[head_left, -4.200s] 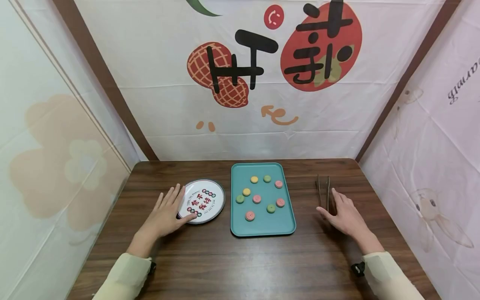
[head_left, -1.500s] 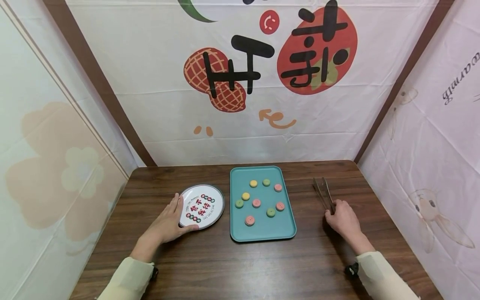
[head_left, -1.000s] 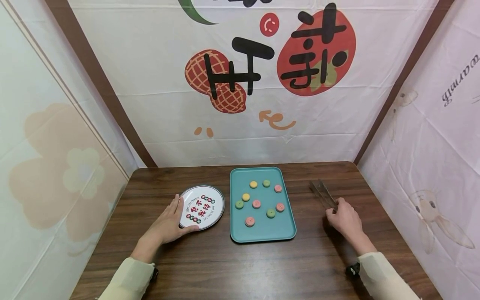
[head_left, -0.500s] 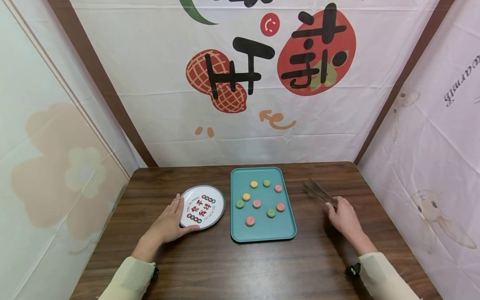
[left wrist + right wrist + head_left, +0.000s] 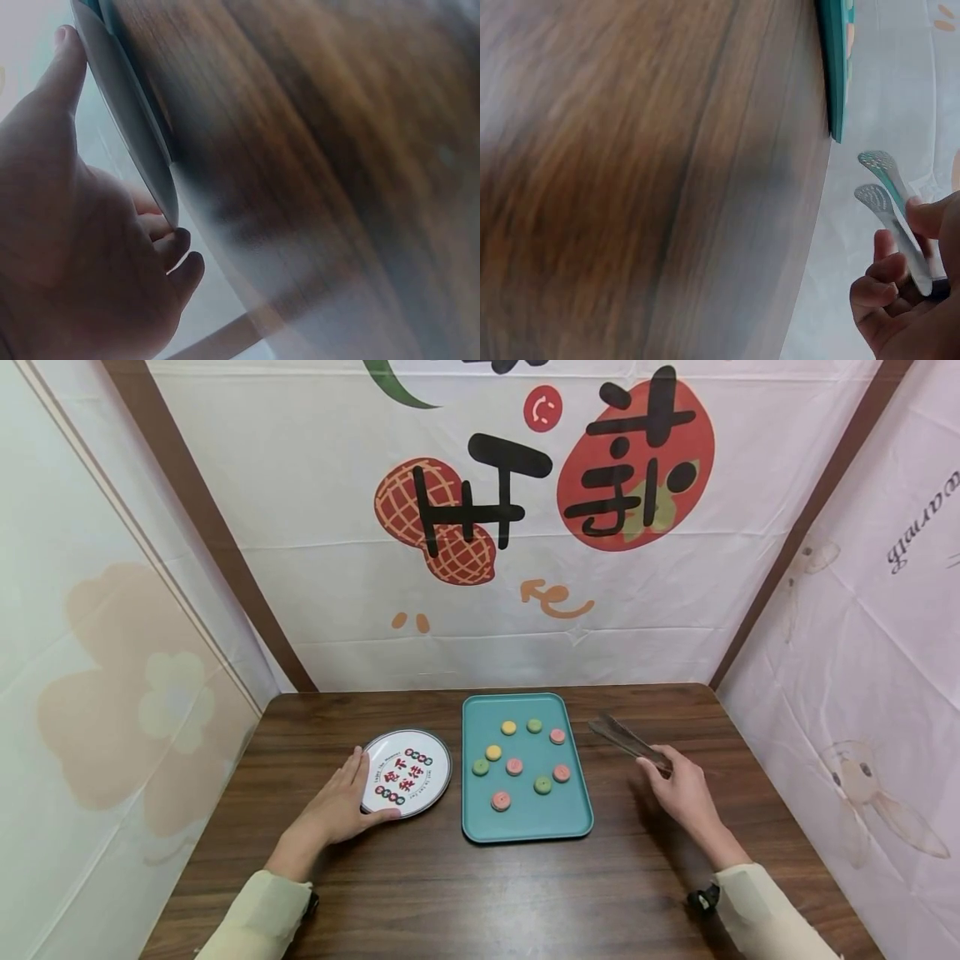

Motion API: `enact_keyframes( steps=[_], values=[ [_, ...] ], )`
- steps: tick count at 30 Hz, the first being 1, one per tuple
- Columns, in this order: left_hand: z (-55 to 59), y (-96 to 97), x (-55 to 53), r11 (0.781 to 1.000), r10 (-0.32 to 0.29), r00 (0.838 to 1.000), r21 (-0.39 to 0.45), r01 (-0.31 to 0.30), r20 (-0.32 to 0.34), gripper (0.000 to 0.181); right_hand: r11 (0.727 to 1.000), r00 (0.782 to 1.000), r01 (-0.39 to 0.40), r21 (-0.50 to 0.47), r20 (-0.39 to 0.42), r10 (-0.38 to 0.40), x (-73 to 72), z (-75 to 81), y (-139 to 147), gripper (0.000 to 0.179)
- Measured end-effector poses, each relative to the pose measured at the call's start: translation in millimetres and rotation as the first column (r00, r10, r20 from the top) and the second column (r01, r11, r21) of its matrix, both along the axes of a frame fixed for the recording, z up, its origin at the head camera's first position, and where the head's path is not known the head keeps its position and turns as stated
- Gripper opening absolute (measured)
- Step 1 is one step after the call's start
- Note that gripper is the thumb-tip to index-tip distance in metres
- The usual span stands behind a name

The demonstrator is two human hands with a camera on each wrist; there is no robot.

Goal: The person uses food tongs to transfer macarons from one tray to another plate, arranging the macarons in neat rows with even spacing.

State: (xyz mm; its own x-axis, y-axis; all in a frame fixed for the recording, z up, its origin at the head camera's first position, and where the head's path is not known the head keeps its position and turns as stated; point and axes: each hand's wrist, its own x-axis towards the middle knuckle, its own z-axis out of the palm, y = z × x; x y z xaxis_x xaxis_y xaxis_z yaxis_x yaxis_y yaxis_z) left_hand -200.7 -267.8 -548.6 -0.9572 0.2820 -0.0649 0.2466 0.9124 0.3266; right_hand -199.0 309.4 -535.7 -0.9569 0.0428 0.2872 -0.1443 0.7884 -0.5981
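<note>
My left hand [image 5: 335, 803] holds the rim of a round white plate [image 5: 426, 785] with red lettering, fingers along its left side and thumb on the near edge. In the left wrist view, the fingers [image 5: 174, 244] bend at the rim of the tilted-looking plate [image 5: 124, 97]. My right hand [image 5: 681, 789] grips metal tongs [image 5: 626, 739]; their tips are apart and point up-left toward the tray. The right wrist view shows the tongs [image 5: 904, 232] raised above the table, with nothing between their perforated ends. Several small macaron-like rounds, including a pink one [image 5: 500, 801], lie on the teal tray [image 5: 525, 827].
The tray stands mid-table between plate and tongs. Its rounds are pink, green and yellow, such as a yellow one [image 5: 508, 727] near the back. A brown wooden table [image 5: 480, 902] carries everything. Printed cloth walls [image 5: 337, 593] rise behind and at both sides.
The right hand has closed round the tongs and swung their tips left toward the tray. The left hand has settled at the plate's rim. Plate, tray and rounds stay where they were.
</note>
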Motion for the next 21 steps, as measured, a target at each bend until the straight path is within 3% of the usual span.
enact_keyframes(
  steps=[7,13,21],
  values=[
    [0.3,0.9,-0.6,1.0,-0.003,1.0,0.003,0.003,0.002,0.131,0.996,0.996,-0.068,-0.061,0.053,0.071,-5.4,0.7,-5.1,0.038],
    [4.4,1.9,-0.4,1.0,-0.007,1.0,-0.012,0.007,0.011,0.131,0.984,0.986,-0.153,-0.094,0.053,0.159,-10.6,1.0,-12.7,0.028],
    [6.1,4.7,0.2,1.0,-0.014,1.0,-0.013,0.014,0.006,0.129,0.977,0.977,-0.193,-0.092,0.069,0.2,-15.4,1.3,-21.7,0.031]
  ],
)
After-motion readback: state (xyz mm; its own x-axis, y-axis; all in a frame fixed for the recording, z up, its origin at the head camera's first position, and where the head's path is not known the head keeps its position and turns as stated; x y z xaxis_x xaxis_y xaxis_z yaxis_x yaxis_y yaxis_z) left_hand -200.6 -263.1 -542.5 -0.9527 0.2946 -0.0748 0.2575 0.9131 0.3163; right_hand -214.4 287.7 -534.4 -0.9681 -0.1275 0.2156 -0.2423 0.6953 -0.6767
